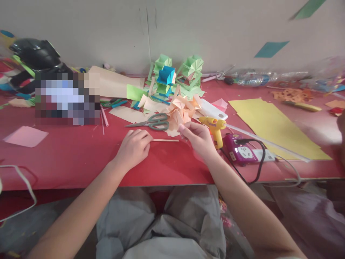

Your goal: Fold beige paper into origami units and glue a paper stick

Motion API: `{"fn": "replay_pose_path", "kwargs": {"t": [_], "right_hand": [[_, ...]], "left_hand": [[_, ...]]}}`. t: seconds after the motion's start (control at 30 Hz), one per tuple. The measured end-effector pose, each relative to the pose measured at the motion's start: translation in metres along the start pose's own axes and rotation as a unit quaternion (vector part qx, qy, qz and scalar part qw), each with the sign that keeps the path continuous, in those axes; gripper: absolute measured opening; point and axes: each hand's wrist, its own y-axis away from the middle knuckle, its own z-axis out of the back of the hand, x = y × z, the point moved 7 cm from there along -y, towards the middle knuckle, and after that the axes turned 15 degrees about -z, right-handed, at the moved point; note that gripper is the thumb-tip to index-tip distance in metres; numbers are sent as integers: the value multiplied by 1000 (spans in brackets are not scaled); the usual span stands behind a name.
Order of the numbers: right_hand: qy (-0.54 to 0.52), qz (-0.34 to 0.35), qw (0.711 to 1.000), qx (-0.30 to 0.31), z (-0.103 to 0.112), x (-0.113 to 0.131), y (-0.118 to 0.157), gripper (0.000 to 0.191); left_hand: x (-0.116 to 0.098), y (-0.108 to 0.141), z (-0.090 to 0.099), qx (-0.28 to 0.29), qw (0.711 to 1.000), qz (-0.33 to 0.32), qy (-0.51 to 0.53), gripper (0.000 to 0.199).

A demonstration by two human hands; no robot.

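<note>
My left hand [135, 148] rests on the red table [167, 165], its fingers curled together over the left end of a thin pale strip [165, 140]. The strip lies flat and points right. Just past its right end, my right hand [195, 138] is raised a little with thumb and fingers pinched; whatever may be between the fingertips is too small to tell. Green-handled scissors [159, 122] lie closed behind the strip. Peach folded paper pieces [183, 108] are heaped beyond my right hand, and a yellow glue gun [214, 126] lies beside it.
A purple power socket [241, 149] with a black cable sits at the right, before yellow sheets [272, 126]. Green and blue folded paper shapes [192, 68] stand at the back. Pink paper squares [26, 136] lie at the left. A clear bottle [253, 78] lies near the wall.
</note>
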Motion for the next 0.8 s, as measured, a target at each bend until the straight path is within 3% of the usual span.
{"fn": "replay_pose_path", "kwargs": {"t": [0.07, 0.17, 0.27, 0.33, 0.53, 0.8], "right_hand": [[165, 93, 981, -35, -5, 6, 9, 30], [359, 192, 913, -27, -24, 6, 25, 21], [484, 226, 845, -19, -40, 0, 33, 27], [525, 230, 819, -19, -46, -3, 35, 29], [519, 234, 821, -36, -50, -3, 35, 37], [568, 205, 795, -50, -54, -9, 33, 39]], "left_hand": [[-1, 0, 0, 7, 1000, -4, -9, 20], [-1, -1, -1, 17, 1000, -8, -20, 21], [-2, -1, -1, 21, 999, -13, -25, 22], [-2, -2, -1, 23, 999, -14, -23, 22], [-1, -3, -2, 34, 999, -18, -25, 22], [0, -9, 0, 54, 998, -16, -15, 23]]}}
